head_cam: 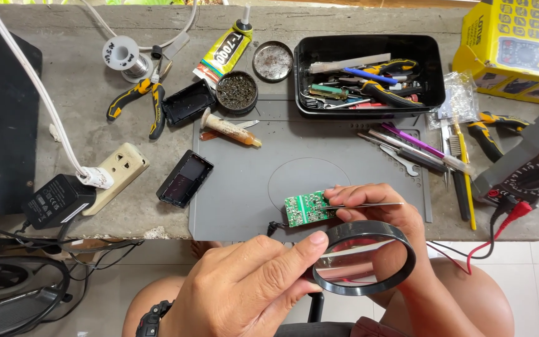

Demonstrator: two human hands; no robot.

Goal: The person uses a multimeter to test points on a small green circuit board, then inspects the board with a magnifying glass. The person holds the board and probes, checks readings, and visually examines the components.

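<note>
My left hand [247, 284] grips a round black-rimmed magnifying glass [363, 257] near the front edge of the bench, thumb on its rim. Just behind it, my right hand [375, 209] holds a small green circuit board [307, 209] together with thin metal tweezers [369, 205] that point right. The board hovers over the front of the grey work mat [251, 181]. A short black wire hangs from the board's left end.
A black tray of tools [369, 75] sits at the back, loose tools [419, 150] to its right, a multimeter [531, 175] and yellow box [519, 43] far right. Pliers [141, 103], solder spool [123, 56], glue tube [226, 50], syringe [229, 128], power strip [116, 171] and adapter [57, 200] lie left.
</note>
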